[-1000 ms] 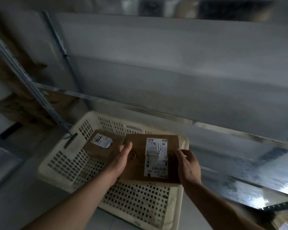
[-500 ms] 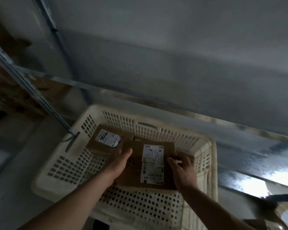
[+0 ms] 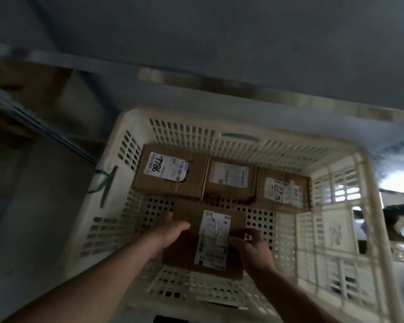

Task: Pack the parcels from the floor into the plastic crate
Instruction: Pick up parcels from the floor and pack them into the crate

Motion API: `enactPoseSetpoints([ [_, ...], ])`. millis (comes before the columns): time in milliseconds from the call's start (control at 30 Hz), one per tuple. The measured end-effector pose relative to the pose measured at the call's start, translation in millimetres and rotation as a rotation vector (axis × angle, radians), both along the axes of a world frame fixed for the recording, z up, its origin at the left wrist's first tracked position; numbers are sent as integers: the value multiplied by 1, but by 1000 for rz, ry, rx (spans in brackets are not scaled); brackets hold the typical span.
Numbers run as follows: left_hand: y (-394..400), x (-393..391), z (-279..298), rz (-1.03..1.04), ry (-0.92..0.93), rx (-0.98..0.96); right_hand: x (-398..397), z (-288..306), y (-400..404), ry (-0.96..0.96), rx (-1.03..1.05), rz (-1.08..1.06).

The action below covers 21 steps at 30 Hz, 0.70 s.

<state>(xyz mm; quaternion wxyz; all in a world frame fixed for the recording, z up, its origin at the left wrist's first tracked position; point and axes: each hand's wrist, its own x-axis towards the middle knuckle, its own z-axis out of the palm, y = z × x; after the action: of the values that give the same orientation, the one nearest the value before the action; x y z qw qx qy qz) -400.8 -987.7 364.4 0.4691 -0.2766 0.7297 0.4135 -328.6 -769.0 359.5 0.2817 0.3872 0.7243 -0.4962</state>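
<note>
Both hands hold a flat cardboard parcel [image 3: 210, 238] low inside the white plastic crate [image 3: 371, 220]: left hand [image 3: 170, 231] fingers curled round its left edge, right hand [image 3: 252, 248] gripping the right. That keeps it level, presumably to start a second row before three boxes [image 3: 229, 178] lining the far wall. Its long axis runs away from the person, label up.

Cream plastic crate [image 3: 126, 136] sits on grey floor [image 3: 33, 206].
</note>
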Motion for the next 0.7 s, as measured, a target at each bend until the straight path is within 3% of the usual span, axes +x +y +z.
enactPoseSetpoints([
  [167,17,-4,-14,-65,-124,18,-5,-35,14,-46,23,-6],
  [467,68,-11,-61,-78,-122,88,-15,-81,62,-111,71,-46],
  [567,81,-11,-76,22,-133,45,-13,-79,74,-75,255,123],
  [700,84,0,-88,133,-302,8,-17,-87,82,-1,339,301],
])
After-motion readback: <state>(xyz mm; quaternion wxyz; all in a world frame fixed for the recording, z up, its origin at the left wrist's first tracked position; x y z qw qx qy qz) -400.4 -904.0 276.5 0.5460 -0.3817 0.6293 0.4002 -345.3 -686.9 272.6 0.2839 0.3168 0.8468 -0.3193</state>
